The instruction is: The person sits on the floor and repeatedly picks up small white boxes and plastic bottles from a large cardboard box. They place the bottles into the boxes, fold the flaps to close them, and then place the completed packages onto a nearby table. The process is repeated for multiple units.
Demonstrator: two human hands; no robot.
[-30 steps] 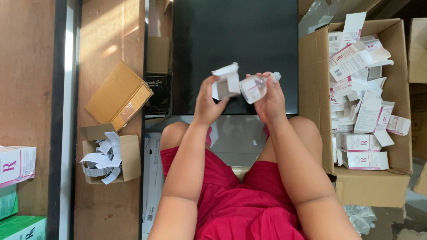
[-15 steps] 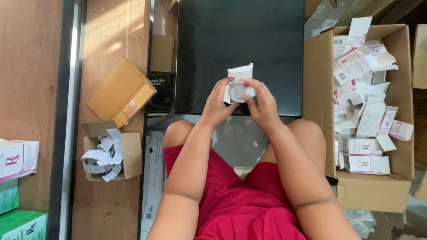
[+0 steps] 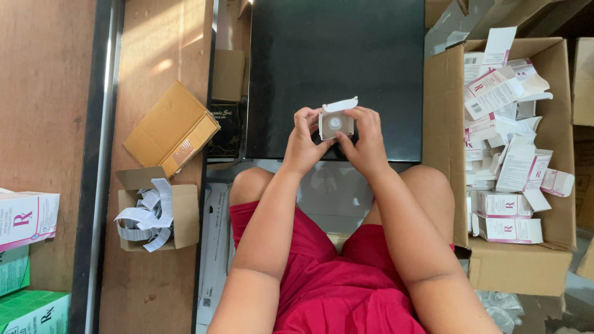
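At frame centre, over the black bench (image 3: 334, 55), the left hand (image 3: 303, 145) and right hand (image 3: 366, 141) clamp their fingers on either side of a small white carton (image 3: 335, 124), its open flap end facing the camera, both hands equally near.

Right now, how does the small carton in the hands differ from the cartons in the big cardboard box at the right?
The small carton is held upright by both hands, its top flap open and a round cap visible inside. The loose cartons lie jumbled in the big cardboard box, most open and seemingly empty. Both are white.
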